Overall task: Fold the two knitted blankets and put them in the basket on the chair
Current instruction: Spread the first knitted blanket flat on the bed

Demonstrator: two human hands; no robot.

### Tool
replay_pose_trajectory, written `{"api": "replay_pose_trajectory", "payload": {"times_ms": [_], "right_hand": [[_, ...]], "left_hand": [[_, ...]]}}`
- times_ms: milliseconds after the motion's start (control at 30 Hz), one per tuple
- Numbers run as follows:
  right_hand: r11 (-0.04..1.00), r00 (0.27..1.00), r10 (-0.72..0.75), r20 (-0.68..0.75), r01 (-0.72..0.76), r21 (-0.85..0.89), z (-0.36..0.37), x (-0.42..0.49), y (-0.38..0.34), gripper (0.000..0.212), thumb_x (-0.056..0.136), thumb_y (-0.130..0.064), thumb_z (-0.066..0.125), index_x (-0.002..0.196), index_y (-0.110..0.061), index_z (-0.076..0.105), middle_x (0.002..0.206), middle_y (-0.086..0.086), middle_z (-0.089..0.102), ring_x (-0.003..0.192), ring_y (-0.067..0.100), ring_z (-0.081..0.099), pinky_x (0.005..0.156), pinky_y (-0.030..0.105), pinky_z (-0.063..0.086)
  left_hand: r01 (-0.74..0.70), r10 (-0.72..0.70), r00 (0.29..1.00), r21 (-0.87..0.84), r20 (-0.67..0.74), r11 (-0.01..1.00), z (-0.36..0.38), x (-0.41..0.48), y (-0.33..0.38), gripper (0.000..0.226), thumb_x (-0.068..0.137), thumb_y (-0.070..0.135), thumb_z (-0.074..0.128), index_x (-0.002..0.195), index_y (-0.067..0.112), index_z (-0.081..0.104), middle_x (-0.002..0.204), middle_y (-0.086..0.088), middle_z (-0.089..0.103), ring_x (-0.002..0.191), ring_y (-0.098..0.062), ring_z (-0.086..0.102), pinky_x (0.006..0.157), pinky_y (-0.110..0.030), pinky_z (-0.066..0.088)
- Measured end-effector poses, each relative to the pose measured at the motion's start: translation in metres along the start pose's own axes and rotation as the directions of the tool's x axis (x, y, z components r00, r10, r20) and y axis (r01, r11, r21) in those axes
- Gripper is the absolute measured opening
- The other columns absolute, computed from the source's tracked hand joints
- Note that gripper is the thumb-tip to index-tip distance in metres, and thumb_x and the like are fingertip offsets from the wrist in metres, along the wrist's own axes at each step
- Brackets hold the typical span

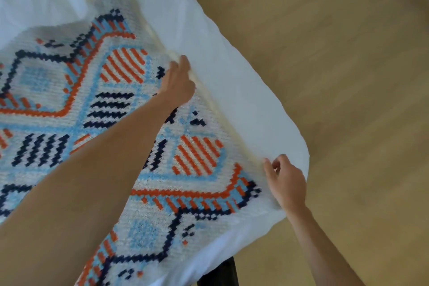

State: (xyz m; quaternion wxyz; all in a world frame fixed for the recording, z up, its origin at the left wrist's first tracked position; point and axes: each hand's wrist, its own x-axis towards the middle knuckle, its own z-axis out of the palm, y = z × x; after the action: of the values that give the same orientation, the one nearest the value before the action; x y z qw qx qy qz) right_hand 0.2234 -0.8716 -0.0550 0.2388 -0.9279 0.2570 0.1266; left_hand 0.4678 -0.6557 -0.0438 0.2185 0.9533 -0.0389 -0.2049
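A knitted blanket [69, 100] (cream, with navy, orange and pale blue diamonds) lies spread flat on a white sheet [232, 90], filling the left of the view. My left hand [180, 81] reaches across it, fingers curled over its right edge, gripping the cream border. Nearer me, my right hand [286, 181] rests at the same edge, fingers [267, 165] curled against the border; whether they pinch it I cannot tell. Right of the sheet lies wooden floor [348, 77].
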Motion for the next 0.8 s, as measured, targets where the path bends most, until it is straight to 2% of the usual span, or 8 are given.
{"api": "replay_pose_trajectory", "payload": {"times_ms": [133, 233, 300, 367, 500, 600, 700, 800], "right_hand": [[0.984, 0.987, -0.078, 0.140, 0.099, -0.146, 0.006, -0.003, 0.007, 0.047, 0.082, -0.058, 0.046, 0.052, -0.023, 0.046, 0.052, -0.008, 0.049, 0.062, 0.019, 0.052, 0.064, 0.030, 0.039], [0.976, 0.979, -0.144, 0.144, 0.165, -0.142, 0.010, -0.012, 0.004, 0.029, 0.080, -0.052, 0.056, 0.082, -0.023, 0.059, 0.076, -0.011, 0.058, 0.079, 0.015, 0.054, 0.086, 0.035, 0.037], [0.969, 0.962, -0.180, 0.204, 0.209, -0.129, 0.015, -0.019, 0.000, 0.042, 0.082, -0.051, 0.058, 0.110, -0.019, 0.058, 0.096, -0.008, 0.062, 0.092, 0.015, 0.056, 0.096, 0.034, 0.032], [0.961, 0.949, -0.178, 0.261, 0.225, -0.163, 0.018, -0.023, -0.006, 0.050, 0.082, -0.053, 0.057, 0.116, -0.017, 0.056, 0.105, -0.005, 0.060, 0.100, 0.018, 0.055, 0.099, 0.035, 0.033], [0.907, 0.925, -0.364, 0.111, 0.379, -0.184, 0.017, -0.031, -0.014, 0.022, 0.070, -0.024, 0.071, 0.080, -0.012, 0.056, 0.087, 0.002, 0.053, 0.085, 0.025, 0.052, 0.083, 0.037, 0.045], [0.848, 0.841, -0.512, 0.175, 0.528, -0.056, 0.014, -0.037, -0.023, 0.022, 0.075, -0.007, 0.071, 0.079, -0.012, 0.050, 0.082, -0.002, 0.053, 0.073, 0.015, 0.051, 0.070, 0.017, 0.040], [0.947, 0.921, -0.315, 0.229, 0.319, 0.020, 0.012, -0.036, -0.019, 0.012, 0.091, -0.021, 0.059, 0.096, -0.012, 0.052, 0.066, -0.012, 0.046, 0.047, 0.003, 0.044, 0.045, 0.012, 0.026], [0.971, 0.949, -0.208, 0.235, 0.230, -0.068, 0.012, -0.033, -0.001, 0.024, 0.095, -0.029, 0.050, 0.107, -0.009, 0.053, 0.065, -0.009, 0.051, 0.046, 0.008, 0.049, 0.043, 0.018, 0.031]], "left_hand": [[-0.034, 0.019, 0.993, 0.125, 0.120, 0.992, 0.010, -0.012, 0.000, 0.058, 0.085, -0.001, 0.048, 0.136, 0.017, 0.027, 0.122, -0.019, 0.040, 0.105, -0.030, 0.045, 0.078, -0.035, 0.043], [-0.031, 0.015, 0.986, 0.092, 0.163, 0.995, 0.020, -0.023, 0.004, 0.068, 0.084, -0.004, 0.041, 0.142, 0.024, 0.020, 0.095, -0.013, 0.052, 0.070, -0.022, 0.052, 0.056, -0.030, 0.044], [-0.068, 0.035, 0.970, 0.131, 0.241, 0.989, 0.029, -0.029, 0.003, 0.068, 0.086, -0.004, 0.042, 0.142, 0.027, 0.019, 0.070, -0.003, 0.048, 0.052, -0.014, 0.043, 0.044, -0.025, 0.034], [-0.114, 0.051, 0.948, 0.185, 0.315, 0.976, 0.035, -0.036, 0.001, 0.056, 0.088, -0.002, 0.044, 0.135, 0.023, 0.027, 0.065, -0.002, 0.047, 0.052, -0.013, 0.044, 0.043, -0.024, 0.034], [-0.139, 0.066, 0.943, 0.207, 0.325, 0.968, 0.043, -0.044, 0.000, 0.040, 0.093, 0.006, 0.048, 0.128, 0.016, 0.031, 0.067, -0.003, 0.049, 0.052, -0.014, 0.046, 0.044, -0.024, 0.038], [-0.077, 0.033, 0.962, 0.154, 0.271, 0.985, 0.044, -0.045, 0.004, 0.030, 0.099, 0.016, 0.043, 0.125, 0.011, 0.030, 0.068, -0.004, 0.049, 0.053, -0.015, 0.047, 0.044, -0.025, 0.037], [-0.018, 0.004, 0.976, 0.062, 0.219, 0.998, 0.046, -0.046, 0.006, 0.027, 0.097, 0.008, 0.039, 0.123, 0.006, 0.031, 0.069, -0.006, 0.050, 0.052, -0.016, 0.046, 0.043, -0.025, 0.036], [-0.014, 0.017, 0.976, -0.015, 0.218, 1.000, 0.050, -0.052, 0.010, 0.025, 0.096, 0.003, 0.037, 0.121, 0.003, 0.033, 0.070, -0.006, 0.049, 0.052, -0.015, 0.044, 0.044, -0.023, 0.036]]}}
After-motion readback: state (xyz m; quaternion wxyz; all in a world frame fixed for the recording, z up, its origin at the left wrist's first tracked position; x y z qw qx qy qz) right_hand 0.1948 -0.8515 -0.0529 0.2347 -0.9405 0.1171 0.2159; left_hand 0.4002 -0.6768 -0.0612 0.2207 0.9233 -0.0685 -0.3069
